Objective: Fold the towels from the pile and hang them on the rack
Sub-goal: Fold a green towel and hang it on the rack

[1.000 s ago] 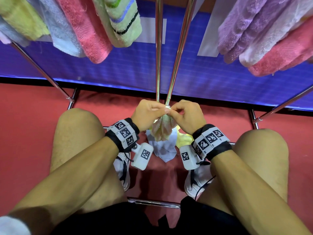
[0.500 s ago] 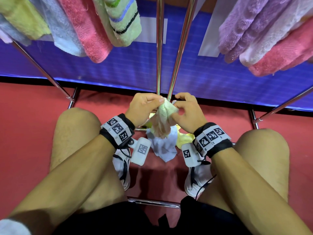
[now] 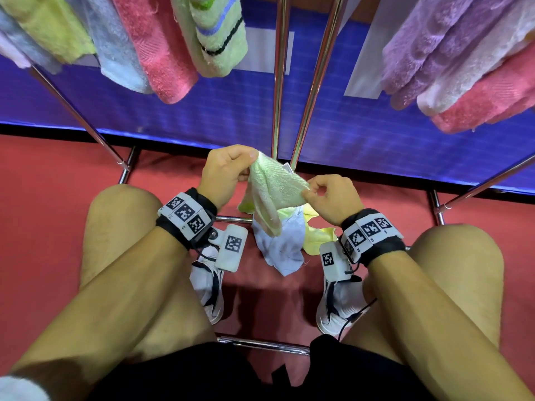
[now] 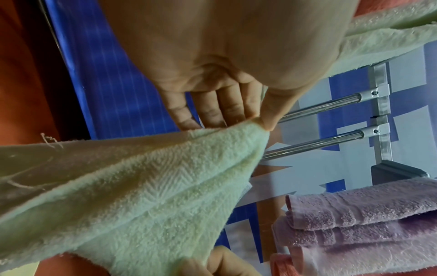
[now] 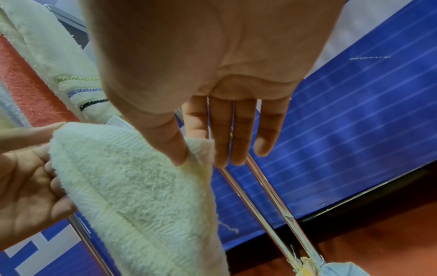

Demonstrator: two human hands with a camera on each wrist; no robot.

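The pale green towel [image 3: 272, 192] hangs in the air just in front of the rack's twin upright poles [image 3: 292, 111], stretched between both hands above the pile [image 3: 285, 247] on the red floor [image 3: 58, 198]. The left hand [image 3: 225, 169] has its grip closed on one top corner, thumb against forefinger, as the left wrist view shows plainly [image 4: 262, 123]. The right hand [image 3: 330, 198] pinches the opposite corner the same way, thumb and forefinger nipped on the cloth [image 5: 189, 153] while the other three fingers stay straight and free. Holding by the corners lets the towel's weight pull it open, so the rest drapes down toward the pile in loose vertical folds; I judge this to be the spreading step that comes before the first fold.

The pile lies at the foot of the poles, between the person's shoes [image 3: 211, 287]: a white cloth and a yellow one show there, so work remains. To either side of the poles, higher up, folded towels are already draped over the rack's arms: a pink towel [image 3: 156, 53] and a green striped towel [image 3: 214, 33] left of the poles, purple towels [image 3: 434, 50] right of them. The bare stretch of arm close to the poles looks the likeliest spot for this one. The towel's lower edge is still bunched, so a crooked fold is the risk.
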